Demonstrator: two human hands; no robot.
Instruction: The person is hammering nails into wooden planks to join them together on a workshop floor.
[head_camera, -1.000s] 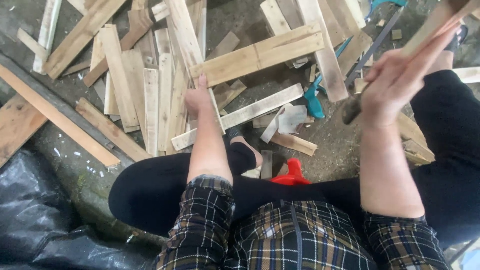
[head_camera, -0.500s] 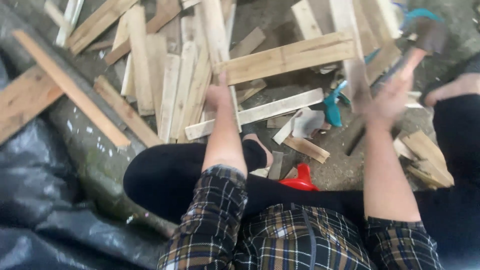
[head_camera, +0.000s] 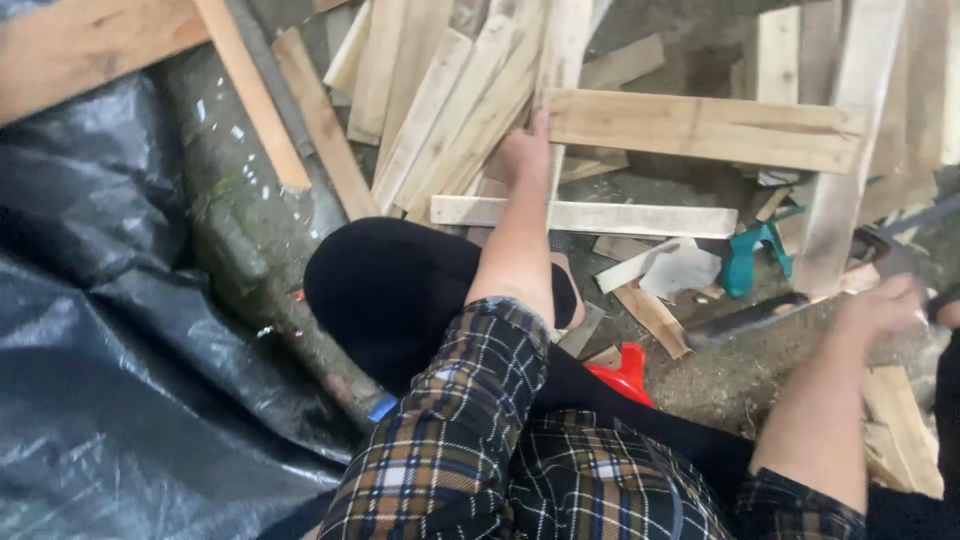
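Note:
My left hand (head_camera: 522, 155) reaches forward and grips a long pale wooden slat (head_camera: 562, 50) that lies in a heap of similar slats. A wide plank (head_camera: 700, 128) lies across the heap just right of that hand. My right hand (head_camera: 880, 308) is low at the right, blurred, closed on the handle of a dark-bladed chopping tool (head_camera: 745, 320) whose dark end points left over the ground. A narrower plank (head_camera: 590, 216) lies crosswise in front of my black-clad knee (head_camera: 390, 280).
A saw with a teal handle (head_camera: 748, 260) lies among scraps between the hands. A red plastic stool (head_camera: 625, 375) shows under my legs. Black plastic sheeting (head_camera: 110, 330) covers the left side beside a concrete edge (head_camera: 250, 240). More offcuts (head_camera: 900, 420) lie at the right.
My right hand has swung down from a raised position to near the ground with the tool. The view has shifted left. My left hand has kept its hold on the slat.

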